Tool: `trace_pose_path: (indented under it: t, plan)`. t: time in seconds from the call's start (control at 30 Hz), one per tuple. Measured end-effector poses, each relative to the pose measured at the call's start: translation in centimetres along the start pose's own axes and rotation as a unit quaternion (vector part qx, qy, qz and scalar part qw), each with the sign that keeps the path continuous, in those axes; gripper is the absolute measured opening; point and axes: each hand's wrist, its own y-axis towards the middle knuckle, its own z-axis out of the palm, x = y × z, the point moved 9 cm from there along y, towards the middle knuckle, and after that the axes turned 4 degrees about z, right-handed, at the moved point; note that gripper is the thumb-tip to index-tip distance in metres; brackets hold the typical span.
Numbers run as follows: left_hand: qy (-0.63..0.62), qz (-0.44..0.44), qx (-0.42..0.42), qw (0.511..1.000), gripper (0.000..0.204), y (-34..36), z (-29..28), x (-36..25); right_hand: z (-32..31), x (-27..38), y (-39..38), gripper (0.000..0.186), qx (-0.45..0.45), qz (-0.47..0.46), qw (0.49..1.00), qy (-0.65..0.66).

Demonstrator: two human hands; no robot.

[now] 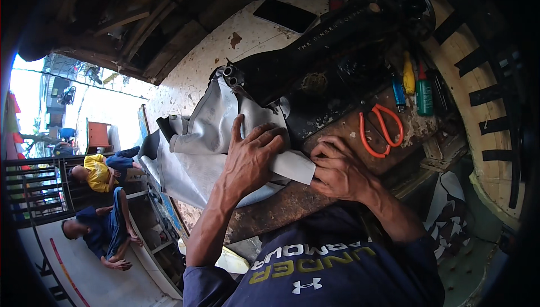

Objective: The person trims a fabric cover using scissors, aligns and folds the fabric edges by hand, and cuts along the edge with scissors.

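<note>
A silver-grey sheet [205, 117], which looks like coated fabric or vinyl, lies bunched under the needle end of a black sewing machine [332, 34]. My left hand [253, 155] presses down on the sheet just in front of the needle end. Its index finger points toward the machine, and the other fingers are bent over the material. From beside that hand a pale flat strip [295, 166] sticks out to the right. My right hand [342, 171] pinches the strip's right end with curled fingers. Part of the thumbs and the sheet's underside are hidden.
Orange-handled scissors [382, 131] lie right of my right hand. Beyond them are a blue lighter [398, 93], a yellow-handled tool [408, 73] and a green bottle [424, 96]. A dark phone [285, 15] rests behind the machine. Two people sit at far left.
</note>
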Motion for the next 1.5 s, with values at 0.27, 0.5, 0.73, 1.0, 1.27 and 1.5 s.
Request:
trace_pose_path:
  t: [0.27, 0.5, 0.73, 1.0, 1.27, 1.5]
  plan:
    - [-0.012, -0.014, -0.024, 1.0, 0.049, -0.4, 0.0, -0.4, -0.2, 0.0, -0.3, 0.014, -0.02, 0.003, 1.0, 0.009]
    - [0.005, -0.02, -0.016, 1.0, 0.072, -0.3, 0.5, -0.2, -0.4, -0.1, -0.2, 0.014, -0.027, 0.015, 0.999, -0.008]
    - [0.01, -0.02, -0.033, 0.999, 0.07, -0.1, 0.9, 0.9, -0.4, -0.5, 0.1, 0.015, -0.038, 0.034, 0.999, -0.007]
    - [0.008, -0.025, -0.032, 0.999, 0.046, 0.7, 0.2, 1.5, -0.5, -0.5, 0.5, 0.015, -0.056, 0.038, 0.998, -0.015]
    - [0.003, -0.015, -0.036, 0.999, 0.062, 0.7, 0.1, 1.1, -0.4, -1.2, 0.8, 0.014, -0.087, 0.068, 0.994, -0.027]
    - [-0.039, -0.084, -0.03, 0.995, 0.071, 0.8, -0.3, -0.8, -0.2, -1.3, 0.7, 0.013, -0.064, 0.068, 0.995, -0.027]
